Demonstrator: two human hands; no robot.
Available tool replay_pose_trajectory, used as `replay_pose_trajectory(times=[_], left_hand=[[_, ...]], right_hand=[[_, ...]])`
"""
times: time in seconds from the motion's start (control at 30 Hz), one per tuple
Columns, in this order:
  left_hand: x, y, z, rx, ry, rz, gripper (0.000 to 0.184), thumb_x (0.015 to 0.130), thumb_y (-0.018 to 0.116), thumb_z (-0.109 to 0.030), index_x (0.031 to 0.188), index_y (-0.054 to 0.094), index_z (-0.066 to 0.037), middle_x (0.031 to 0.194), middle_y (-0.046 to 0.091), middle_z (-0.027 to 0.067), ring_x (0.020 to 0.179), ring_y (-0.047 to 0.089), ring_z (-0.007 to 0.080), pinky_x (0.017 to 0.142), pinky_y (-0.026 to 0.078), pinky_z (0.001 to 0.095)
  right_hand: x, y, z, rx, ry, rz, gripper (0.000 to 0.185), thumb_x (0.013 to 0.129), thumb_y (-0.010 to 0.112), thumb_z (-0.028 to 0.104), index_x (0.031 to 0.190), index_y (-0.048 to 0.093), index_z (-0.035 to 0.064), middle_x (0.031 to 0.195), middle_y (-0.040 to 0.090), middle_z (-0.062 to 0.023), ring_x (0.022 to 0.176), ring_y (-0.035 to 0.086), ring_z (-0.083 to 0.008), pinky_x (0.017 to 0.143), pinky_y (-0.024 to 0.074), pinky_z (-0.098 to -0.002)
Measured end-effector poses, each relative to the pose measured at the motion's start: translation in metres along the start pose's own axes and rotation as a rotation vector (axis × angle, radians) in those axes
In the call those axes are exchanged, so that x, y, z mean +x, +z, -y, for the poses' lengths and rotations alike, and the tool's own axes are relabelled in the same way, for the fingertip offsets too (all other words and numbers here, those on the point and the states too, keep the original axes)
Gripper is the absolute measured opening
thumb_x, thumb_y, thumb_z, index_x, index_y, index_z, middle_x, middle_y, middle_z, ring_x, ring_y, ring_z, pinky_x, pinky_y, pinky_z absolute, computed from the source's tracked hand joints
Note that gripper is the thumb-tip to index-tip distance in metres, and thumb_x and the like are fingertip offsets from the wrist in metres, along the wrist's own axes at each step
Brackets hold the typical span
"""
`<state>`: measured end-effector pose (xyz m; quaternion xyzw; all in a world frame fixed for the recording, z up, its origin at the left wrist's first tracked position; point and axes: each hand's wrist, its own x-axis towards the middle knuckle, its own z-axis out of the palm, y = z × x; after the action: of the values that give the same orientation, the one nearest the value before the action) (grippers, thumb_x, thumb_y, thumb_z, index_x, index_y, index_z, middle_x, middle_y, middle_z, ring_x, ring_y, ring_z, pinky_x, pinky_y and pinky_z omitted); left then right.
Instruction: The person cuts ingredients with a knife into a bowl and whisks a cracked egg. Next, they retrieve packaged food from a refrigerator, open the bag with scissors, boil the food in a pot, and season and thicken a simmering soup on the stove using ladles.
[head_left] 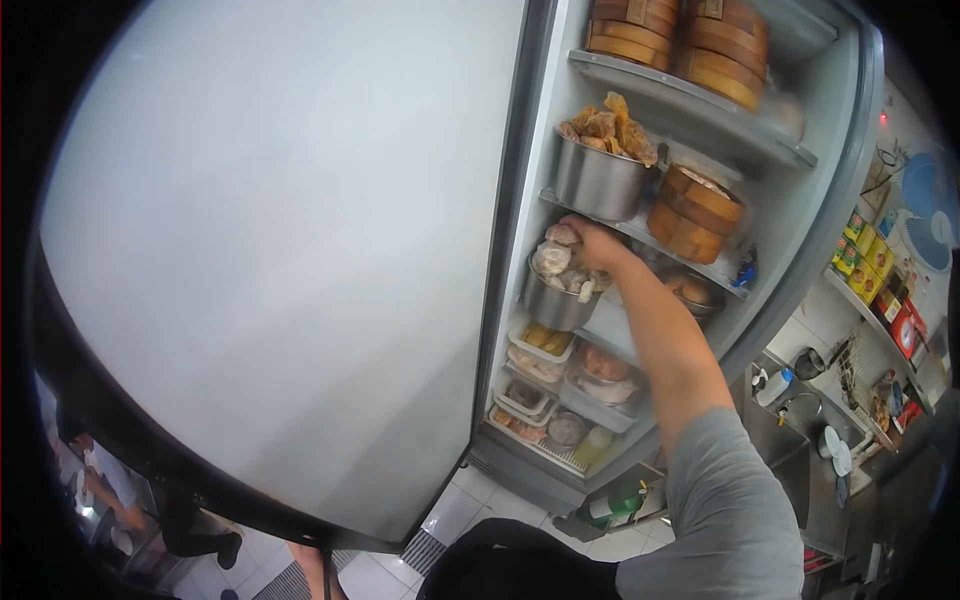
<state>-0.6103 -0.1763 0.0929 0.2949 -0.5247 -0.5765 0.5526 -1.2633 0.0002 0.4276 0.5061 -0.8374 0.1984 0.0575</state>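
My right hand (590,244) reaches into the open refrigerator, over a metal pot (560,303) heaped with pale food in clear plastic bags (553,258). Its fingers are bent round a bag at the top of the heap, and the fingertips are partly hidden. On the shelf above stand a metal pot (598,182) of brownish bagged food and a bamboo steamer (693,215). A metal bowl (692,292) sits behind my forearm. My left hand does not show.
The white refrigerator door (280,250) fills the left side. Stacked steamers (722,50) stand on the top shelf, food tubs (545,342) on the lower ones. At right are a sink (803,408) and a blue fan (926,205). Another person (110,480) is at lower left.
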Motion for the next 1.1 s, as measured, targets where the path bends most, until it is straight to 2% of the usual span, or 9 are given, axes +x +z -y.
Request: replay_pose_trajectory(times=[0.2, 0.43, 0.57, 0.6, 0.63, 0.7, 0.83, 0.97, 1.1], left_hand=[[-0.008, 0.001, 0.003, 0.01, 0.051, -0.125, 0.046, 0.096, 0.066, -0.052, 0.108, 0.055, -0.009, 0.093, 0.055, 0.0011, 0.085, 0.056, 0.0137, 0.073, 0.048, 0.0312], [-0.02, -0.011, 0.005, 0.149, -0.007, -0.15, 0.037, 0.105, 0.054, -0.044, 0.113, 0.055, -0.008, 0.097, 0.055, 0.0032, 0.091, 0.056, 0.0169, 0.079, 0.048, 0.035], [-0.05, 0.015, -0.029, 0.415, -0.035, -0.101, 0.068, 0.101, 0.045, -0.069, 0.127, 0.051, -0.007, 0.102, 0.052, 0.0023, 0.094, 0.051, 0.0171, 0.084, 0.045, 0.0344], [-0.063, 0.042, -0.053, 0.221, -0.087, -0.133, 0.038, 0.104, 0.048, -0.04, 0.113, 0.054, -0.004, 0.103, 0.055, 0.0066, 0.094, 0.054, 0.0202, 0.081, 0.048, 0.0386], [-0.079, 0.048, -0.056, 0.304, -0.069, -0.098, 0.062, 0.102, 0.049, -0.064, 0.127, 0.052, -0.007, 0.104, 0.054, 0.0013, 0.095, 0.051, 0.0163, 0.084, 0.045, 0.0344], [-0.108, 0.045, -0.03, 0.373, 0.018, -0.113, 0.049, 0.104, 0.047, -0.05, 0.123, 0.059, -0.007, 0.106, 0.061, 0.0029, 0.1, 0.055, 0.0168, 0.086, 0.045, 0.0352], [-0.191, 0.129, -0.067, 0.29, -0.305, -0.124, 0.058, 0.108, 0.04, -0.05, 0.141, 0.05, -0.003, 0.137, 0.054, 0.0095, 0.128, 0.047, 0.0208, 0.111, 0.036, 0.0379], [-0.261, 0.204, -0.085, 0.2, 0.001, 0.33, 0.073, 0.11, 0.034, -0.051, 0.157, 0.032, 0.004, 0.158, 0.042, 0.0167, 0.149, 0.035, 0.0268, 0.123, 0.023, 0.042], [-0.315, 0.255, -0.149, 0.09, -0.012, 0.479, 0.07, 0.108, 0.04, -0.048, 0.159, 0.031, 0.0, 0.156, 0.044, 0.0171, 0.147, 0.037, 0.0271, 0.122, 0.025, 0.0435]], right_hand=[[-0.024, 0.01, -0.001, 0.067, 0.13, -0.25, 0.041, 0.09, 0.061, 0.003, 0.131, 0.057, 0.0058, 0.132, 0.064, -0.0204, 0.123, 0.06, -0.0398, 0.104, 0.0483, -0.0411], [-0.115, 0.048, 0.03, 0.108, -0.333, -1.062, 0.04, 0.088, 0.066, -0.005, 0.126, 0.056, 0.0026, 0.129, 0.064, -0.0189, 0.123, 0.06, -0.0365, 0.105, 0.0475, -0.0436], [-0.21, 0.09, 0.061, 1.19, 0.086, -0.591, 0.047, 0.094, 0.068, 0.005, 0.136, 0.047, 0.001, 0.134, 0.06, -0.0148, 0.122, 0.061, -0.024, 0.102, 0.0505, -0.0393], [-0.233, 0.104, 0.066, 1.443, 0.068, -0.513, 0.05, 0.092, 0.07, 0.005, 0.137, 0.048, 0.0013, 0.132, 0.061, -0.0146, 0.12, 0.062, -0.0233, 0.102, 0.0511, -0.0379], [-0.256, 0.117, 0.069, 1.697, 0.055, -0.415, 0.054, 0.09, 0.072, 0.005, 0.137, 0.048, 0.0016, 0.129, 0.061, -0.0145, 0.119, 0.062, -0.0227, 0.101, 0.0517, -0.0365], [-0.311, 0.109, 0.08, 1.89, 0.047, -0.159, 0.065, 0.083, 0.078, 0.008, 0.14, 0.046, 0.0006, 0.13, 0.061, -0.016, 0.117, 0.065, -0.0288, 0.098, 0.0568, -0.0459], [-0.406, 0.11, 0.064, 1.851, -0.161, 0.305, 0.075, 0.076, 0.085, 0.012, 0.136, 0.043, 0.0003, 0.126, 0.061, -0.0249, 0.107, 0.069, -0.0372, 0.092, 0.0593, -0.0523], [-0.452, 0.042, 0.093, 1.764, -0.441, 0.784, 0.061, 0.076, 0.086, 0.009, 0.122, 0.046, 0.0025, 0.12, 0.064, -0.0186, 0.115, 0.066, -0.0304, 0.096, 0.0553, -0.0434], [-0.464, 0.031, 0.125, 1.649, -0.741, 0.542, 0.054, 0.083, 0.083, 0.012, 0.119, 0.044, 0.0022, 0.12, 0.062, -0.0192, 0.113, 0.066, -0.0294, 0.092, 0.0564, -0.0416]])
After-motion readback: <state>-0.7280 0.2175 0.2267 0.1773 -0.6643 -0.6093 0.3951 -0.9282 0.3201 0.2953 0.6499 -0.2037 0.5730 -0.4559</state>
